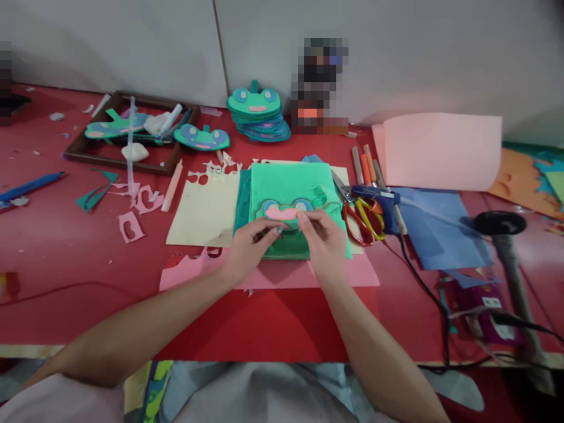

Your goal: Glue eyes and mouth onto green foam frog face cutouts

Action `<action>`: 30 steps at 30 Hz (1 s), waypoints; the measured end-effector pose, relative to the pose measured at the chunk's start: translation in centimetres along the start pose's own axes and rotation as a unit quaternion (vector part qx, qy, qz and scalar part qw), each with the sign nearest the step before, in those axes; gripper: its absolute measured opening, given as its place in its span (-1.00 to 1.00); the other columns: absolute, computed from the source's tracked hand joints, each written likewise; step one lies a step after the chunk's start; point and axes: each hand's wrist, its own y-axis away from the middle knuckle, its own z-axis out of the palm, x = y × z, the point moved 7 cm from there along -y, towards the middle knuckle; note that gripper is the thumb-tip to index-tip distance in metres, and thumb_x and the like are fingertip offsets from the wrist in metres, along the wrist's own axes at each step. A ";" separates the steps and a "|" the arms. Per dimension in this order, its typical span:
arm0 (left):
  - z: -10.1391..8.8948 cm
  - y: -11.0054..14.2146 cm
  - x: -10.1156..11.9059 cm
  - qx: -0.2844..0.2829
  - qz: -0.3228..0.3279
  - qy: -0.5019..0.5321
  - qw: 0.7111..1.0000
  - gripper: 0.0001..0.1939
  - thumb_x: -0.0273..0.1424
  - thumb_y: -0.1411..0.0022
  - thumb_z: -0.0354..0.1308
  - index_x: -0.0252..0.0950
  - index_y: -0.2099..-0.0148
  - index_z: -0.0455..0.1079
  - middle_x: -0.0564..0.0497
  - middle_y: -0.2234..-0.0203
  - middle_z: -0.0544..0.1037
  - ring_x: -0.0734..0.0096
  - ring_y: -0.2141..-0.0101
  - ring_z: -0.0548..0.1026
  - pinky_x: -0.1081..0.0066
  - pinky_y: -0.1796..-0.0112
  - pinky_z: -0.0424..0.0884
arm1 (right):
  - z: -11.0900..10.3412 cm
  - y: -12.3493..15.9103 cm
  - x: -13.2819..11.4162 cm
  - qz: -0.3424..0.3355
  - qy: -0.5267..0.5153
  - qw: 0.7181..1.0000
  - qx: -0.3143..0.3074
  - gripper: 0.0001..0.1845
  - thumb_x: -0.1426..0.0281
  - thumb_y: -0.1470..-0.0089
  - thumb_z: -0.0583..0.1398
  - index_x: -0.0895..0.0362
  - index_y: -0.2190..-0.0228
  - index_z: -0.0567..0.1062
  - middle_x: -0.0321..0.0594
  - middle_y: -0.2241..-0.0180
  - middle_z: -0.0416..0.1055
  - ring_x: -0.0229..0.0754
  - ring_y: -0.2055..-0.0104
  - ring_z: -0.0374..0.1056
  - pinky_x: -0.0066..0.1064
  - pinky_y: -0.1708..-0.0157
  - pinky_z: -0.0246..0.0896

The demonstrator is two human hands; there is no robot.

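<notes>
A green foam frog face (259,216) with blue and white eyes is held between my hands above a stack of green sheets (286,181). A pink mouth-shaped piece (282,215) lies across the face. My left hand (252,244) pinches the lower left edge of the face, thumb and fingers together. My right hand (325,238) is closed at the right end, its thumb and finger by the pink piece's tip; whether they grip the piece or the face behind it I cannot tell.
Scissors (359,226) and a blue glue gun (381,202) lie right of the sheets, with markers behind. Finished frog faces (258,111) are stacked at the wall. A brown frame (123,161) holds odds and ends. Pink sheets (443,150) and a lamp-like stand (511,264) are at right.
</notes>
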 end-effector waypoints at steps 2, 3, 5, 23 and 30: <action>-0.4 -0.1 -0.8 0.034 -0.031 0.024 0.999 -0.80 -0.30 -0.21 0.08 -0.27 0.26 0.48 0.08 0.53 0.50 0.55 0.54 0.37 0.55 0.54 0.28 | 0.5 0.2 -0.1 -0.013 0.001 1.000 -0.013 -0.84 0.28 -0.07 0.16 0.10 0.40 0.48 -0.30 0.42 0.41 -0.31 0.37 0.31 -0.44 0.37 0.21; -0.5 -0.1 -0.9 0.041 -0.034 0.030 0.998 -0.80 -0.29 -0.20 0.09 -0.27 0.27 0.48 0.08 0.53 0.50 0.56 0.55 0.37 0.55 0.55 0.27 | 0.6 0.3 -0.2 -0.020 0.004 1.000 -0.014 -0.84 0.28 -0.07 0.15 0.09 0.40 0.48 -0.30 0.43 0.40 -0.31 0.37 0.30 -0.44 0.38 0.20; -0.5 -0.1 -0.8 0.045 -0.022 0.032 0.998 -0.80 -0.29 -0.20 0.09 -0.24 0.25 0.49 0.08 0.48 0.52 0.57 0.53 0.37 0.55 0.53 0.28 | 0.6 0.3 -0.3 -0.027 0.018 0.999 -0.010 -0.83 0.28 -0.07 0.15 0.10 0.40 0.48 -0.30 0.44 0.40 -0.31 0.38 0.30 -0.44 0.38 0.20; -1.2 0.6 0.2 0.083 0.019 0.023 0.996 -0.79 -0.29 -0.25 0.02 -0.28 0.26 0.42 0.04 0.43 0.46 0.52 0.44 0.38 0.50 0.40 0.31 | 1.0 2.0 -3.8 -0.256 0.225 0.939 0.037 -0.85 0.41 -0.06 0.18 0.00 0.30 0.54 -0.22 0.34 0.40 -0.21 0.26 0.36 -0.29 0.23 0.33; -1.3 0.8 -0.2 0.093 0.019 0.036 0.995 -0.79 -0.27 -0.25 0.03 -0.25 0.21 0.42 0.04 0.40 0.46 0.55 0.46 0.38 0.50 0.41 0.35 | 1.5 2.0 -3.5 -0.266 0.222 0.938 0.007 -0.78 0.43 -0.08 0.17 -0.01 0.22 0.53 -0.23 0.31 0.42 -0.24 0.27 0.36 -0.29 0.25 0.31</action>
